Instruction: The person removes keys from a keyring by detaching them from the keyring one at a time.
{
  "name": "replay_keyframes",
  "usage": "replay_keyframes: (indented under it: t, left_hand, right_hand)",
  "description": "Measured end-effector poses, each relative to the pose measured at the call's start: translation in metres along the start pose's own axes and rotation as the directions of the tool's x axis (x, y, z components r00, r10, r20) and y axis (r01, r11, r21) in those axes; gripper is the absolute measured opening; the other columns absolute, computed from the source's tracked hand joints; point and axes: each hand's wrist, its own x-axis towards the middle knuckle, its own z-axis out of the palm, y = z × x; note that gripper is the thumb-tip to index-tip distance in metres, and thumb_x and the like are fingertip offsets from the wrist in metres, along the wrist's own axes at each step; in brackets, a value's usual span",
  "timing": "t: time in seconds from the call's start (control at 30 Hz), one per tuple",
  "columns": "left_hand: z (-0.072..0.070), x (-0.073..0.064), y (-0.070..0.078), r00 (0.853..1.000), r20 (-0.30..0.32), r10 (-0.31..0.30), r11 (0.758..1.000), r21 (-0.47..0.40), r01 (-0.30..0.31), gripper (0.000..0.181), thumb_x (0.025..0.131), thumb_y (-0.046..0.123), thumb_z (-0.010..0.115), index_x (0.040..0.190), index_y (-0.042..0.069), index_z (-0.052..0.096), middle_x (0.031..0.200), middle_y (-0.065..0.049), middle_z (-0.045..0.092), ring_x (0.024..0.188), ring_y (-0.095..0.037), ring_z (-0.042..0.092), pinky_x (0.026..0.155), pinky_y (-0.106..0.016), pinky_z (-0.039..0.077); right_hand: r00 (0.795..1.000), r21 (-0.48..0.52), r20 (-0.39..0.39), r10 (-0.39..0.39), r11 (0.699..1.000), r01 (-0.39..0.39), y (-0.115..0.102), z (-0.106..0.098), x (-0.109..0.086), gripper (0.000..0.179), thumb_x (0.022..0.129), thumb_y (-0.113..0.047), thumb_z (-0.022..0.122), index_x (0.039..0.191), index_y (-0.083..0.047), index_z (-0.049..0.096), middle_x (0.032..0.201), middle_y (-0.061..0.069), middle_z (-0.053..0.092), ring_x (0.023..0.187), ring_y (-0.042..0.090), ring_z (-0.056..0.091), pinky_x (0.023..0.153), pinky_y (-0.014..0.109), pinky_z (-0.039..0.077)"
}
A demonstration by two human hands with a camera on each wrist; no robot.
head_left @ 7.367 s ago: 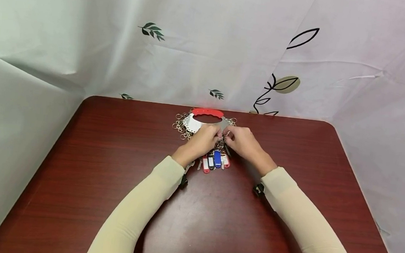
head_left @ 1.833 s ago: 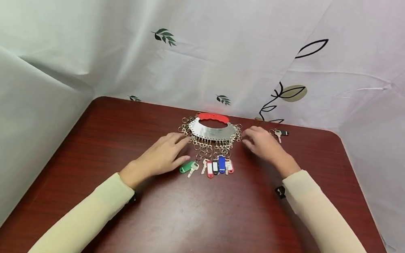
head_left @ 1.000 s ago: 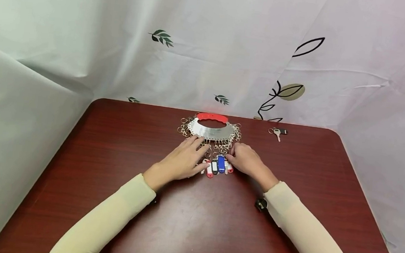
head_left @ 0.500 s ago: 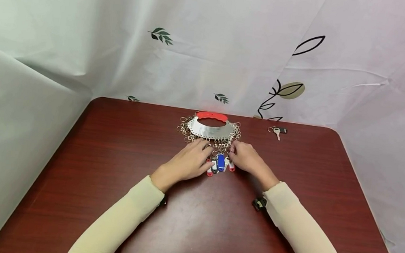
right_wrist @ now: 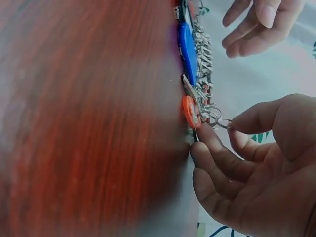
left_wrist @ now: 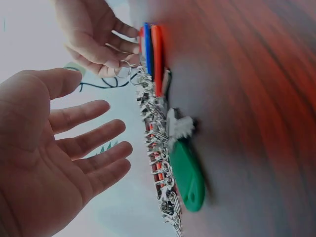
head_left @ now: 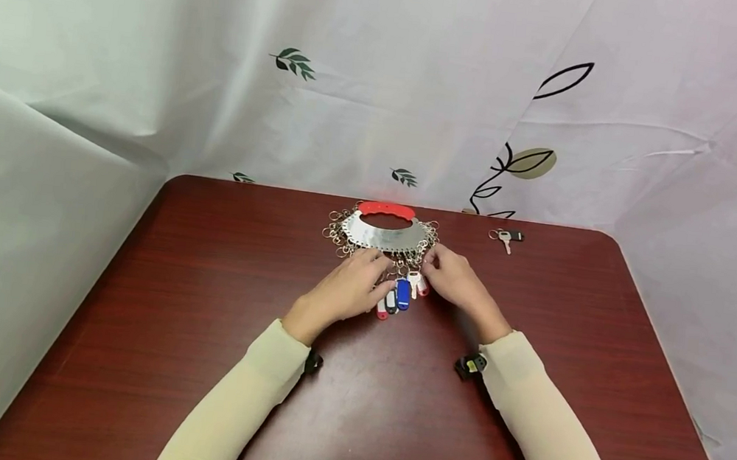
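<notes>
A metal key holder plate (head_left: 384,239) with a red handle (head_left: 387,210) lies near the table's far edge, fringed with small clasps and rings. My right hand (head_left: 456,277) pinches a key ring (right_wrist: 224,123) between thumb and forefinger at the holder's right side. On the near side hang a red key tag (right_wrist: 190,111) with a key (head_left: 413,284), a blue key tag (head_left: 403,294) and a black key tag (head_left: 391,301). My left hand (head_left: 347,287) hovers over the front clasps with fingers spread, holding nothing. Below it is a green key tag (left_wrist: 187,177), hidden in the head view.
A separate key with a black tag (head_left: 506,238) lies at the back right of the reddish-brown table (head_left: 133,326). White patterned cloth (head_left: 355,95) hangs behind the far edge and along both sides.
The black-tagged key has appeared at the back right since the oldest frame. Lately my left hand slid right over the clasps, while my right hand moved to the red tag's ring and slightly away.
</notes>
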Motion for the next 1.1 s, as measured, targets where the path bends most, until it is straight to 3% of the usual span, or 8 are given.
replay_keyframes:
  t: [0.33,0.57,0.7,0.93,1.03,1.1]
  left_hand:
    - [0.0,0.004,0.002,0.997,-0.064,-0.038,0.992,-0.12,0.03,0.03,0.102,0.025,0.062,0.121,0.003,0.068,0.121,-0.012,0.064,0.117,-0.029,0.059,0.105,-0.044,0.049]
    - [0.002,0.007,0.004,0.996,-0.066,-0.066,0.985,-0.164,0.055,0.026,0.103,0.024,0.062,0.119,0.005,0.069,0.12,-0.009,0.065,0.116,-0.027,0.059,0.104,-0.042,0.049]
    - [0.002,0.009,0.006,0.995,-0.067,-0.078,0.981,-0.183,0.064,0.026,0.103,0.025,0.061,0.119,0.006,0.069,0.122,-0.009,0.065,0.119,-0.027,0.058,0.106,-0.042,0.048]
    - [0.004,0.013,0.007,0.995,-0.077,-0.059,0.981,-0.189,0.044,0.025,0.103,0.024,0.062,0.116,0.004,0.07,0.119,-0.01,0.067,0.117,-0.029,0.061,0.105,-0.043,0.049]
    - [0.004,0.015,0.007,0.995,-0.072,-0.069,0.977,-0.204,0.053,0.024,0.102,0.023,0.062,0.115,0.005,0.07,0.121,-0.011,0.068,0.12,-0.029,0.061,0.107,-0.043,0.048]
    - [0.004,0.018,0.008,0.993,-0.077,-0.088,0.97,-0.233,0.068,0.022,0.102,0.022,0.062,0.113,0.005,0.072,0.12,-0.011,0.069,0.119,-0.029,0.063,0.106,-0.044,0.049]
  right_hand:
    - [0.996,0.113,-0.001,0.092,0.989,-0.091,0.001,0.005,0.005,0.014,0.109,-0.024,0.043,0.11,-0.011,0.049,0.096,0.012,0.061,0.086,0.028,0.056,0.075,0.038,0.044]
    - [0.992,0.209,-0.062,0.114,0.973,-0.099,0.004,0.01,0.013,0.015,0.11,-0.023,0.039,0.111,-0.009,0.045,0.104,0.015,0.065,0.1,0.034,0.062,0.088,0.047,0.046]
    - [0.987,0.345,-0.085,0.136,0.933,-0.099,0.004,0.015,0.019,0.015,0.11,-0.021,0.039,0.112,-0.007,0.045,0.107,0.016,0.066,0.101,0.03,0.064,0.088,0.04,0.045]
    - [0.987,0.593,-0.06,0.152,0.8,-0.087,0.005,0.017,0.025,0.011,0.11,-0.013,0.04,0.107,-0.003,0.045,0.083,0.01,0.064,0.064,0.017,0.059,0.061,0.027,0.05]
    - [0.989,0.623,-0.026,0.147,0.776,-0.099,0.007,0.017,0.025,0.013,0.11,-0.013,0.041,0.106,-0.002,0.046,0.073,0.005,0.06,0.058,0.014,0.059,0.056,0.026,0.05]
    - [0.989,0.611,0.003,0.145,0.783,-0.117,0.008,0.016,0.024,0.014,0.11,-0.015,0.043,0.106,-0.003,0.048,0.069,0.003,0.056,0.056,0.013,0.056,0.053,0.025,0.048]
